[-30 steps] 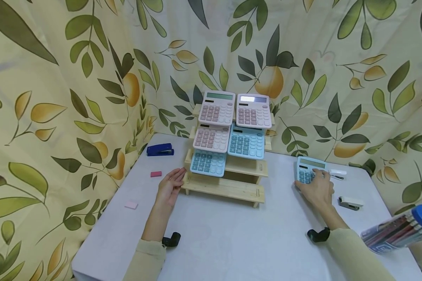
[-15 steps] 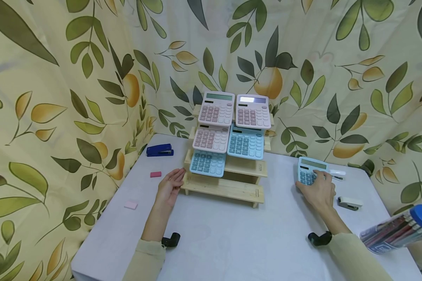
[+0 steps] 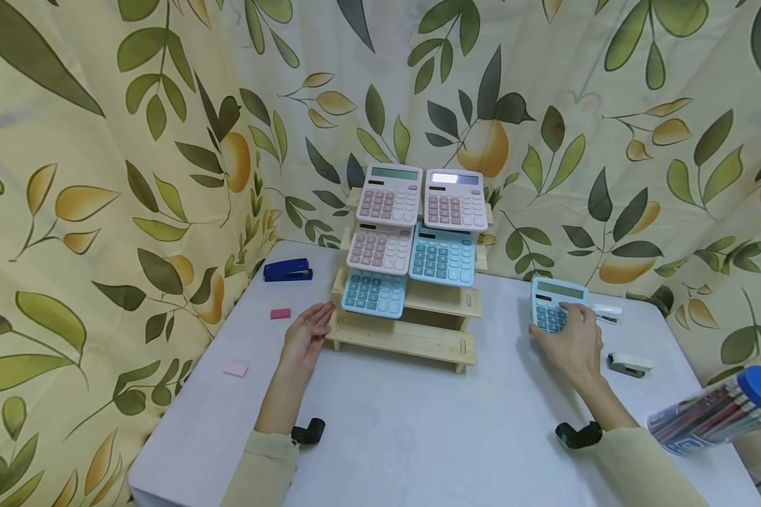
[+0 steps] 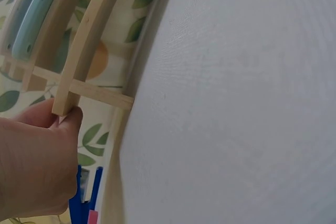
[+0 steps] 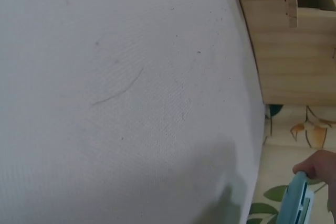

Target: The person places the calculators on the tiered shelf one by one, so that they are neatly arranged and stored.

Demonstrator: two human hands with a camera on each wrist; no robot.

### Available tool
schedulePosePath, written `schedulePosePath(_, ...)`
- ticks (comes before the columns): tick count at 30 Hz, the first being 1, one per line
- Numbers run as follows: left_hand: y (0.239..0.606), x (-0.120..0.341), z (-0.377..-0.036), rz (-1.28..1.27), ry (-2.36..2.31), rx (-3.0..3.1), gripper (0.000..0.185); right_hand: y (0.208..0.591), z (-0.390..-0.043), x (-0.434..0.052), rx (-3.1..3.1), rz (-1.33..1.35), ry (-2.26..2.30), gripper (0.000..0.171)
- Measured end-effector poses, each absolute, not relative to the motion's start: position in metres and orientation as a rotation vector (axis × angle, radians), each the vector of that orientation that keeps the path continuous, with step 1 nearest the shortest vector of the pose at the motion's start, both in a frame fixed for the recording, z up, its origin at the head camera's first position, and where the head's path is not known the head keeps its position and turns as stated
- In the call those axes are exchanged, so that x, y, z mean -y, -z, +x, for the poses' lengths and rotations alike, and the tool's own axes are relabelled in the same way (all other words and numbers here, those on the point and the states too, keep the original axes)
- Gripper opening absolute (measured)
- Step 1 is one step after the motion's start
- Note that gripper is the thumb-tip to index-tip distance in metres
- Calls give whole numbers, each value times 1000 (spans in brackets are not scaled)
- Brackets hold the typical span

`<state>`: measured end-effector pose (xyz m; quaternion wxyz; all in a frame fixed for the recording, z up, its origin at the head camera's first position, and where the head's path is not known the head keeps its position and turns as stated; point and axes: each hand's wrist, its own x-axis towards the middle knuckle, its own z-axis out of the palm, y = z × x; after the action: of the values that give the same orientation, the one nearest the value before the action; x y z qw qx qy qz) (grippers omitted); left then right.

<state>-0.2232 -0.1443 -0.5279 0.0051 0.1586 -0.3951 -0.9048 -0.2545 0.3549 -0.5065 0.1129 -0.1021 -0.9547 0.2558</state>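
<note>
A three-tier wooden rack [image 3: 406, 339] stands mid-table and carries several pink and blue calculators [image 3: 390, 194]. My left hand [image 3: 306, 338] lies flat on the table at the rack's left end. In the left wrist view, my left hand [image 4: 31, 166] has its thumb against the end of the rack [image 4: 86, 40]. My right hand [image 3: 573, 345] grips a blue calculator [image 3: 548, 303] to the right of the rack, its far edge tilted up. The right wrist view shows that calculator [image 5: 296, 200] edge-on off the table, with a fingertip above it.
A blue stapler [image 3: 287, 270], a pink eraser [image 3: 280, 314] and a pale eraser [image 3: 235, 369] lie on the left. A white stapler [image 3: 630, 364] and a small white item [image 3: 607, 311] lie right of my hand. A blue-lidded pen box [image 3: 716, 412] is at the right edge. Leaf-print curtains enclose the table.
My right hand has shifted slightly left and tilted the blue calculator up off the table. The left hand has stayed at the rack.
</note>
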Motion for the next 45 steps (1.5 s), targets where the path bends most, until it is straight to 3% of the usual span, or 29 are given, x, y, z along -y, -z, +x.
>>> schedulePosePath(45, 529, 145, -224, 491, 2852, 1222, 70, 467, -211, -323, 2654, -100, -713, 83)
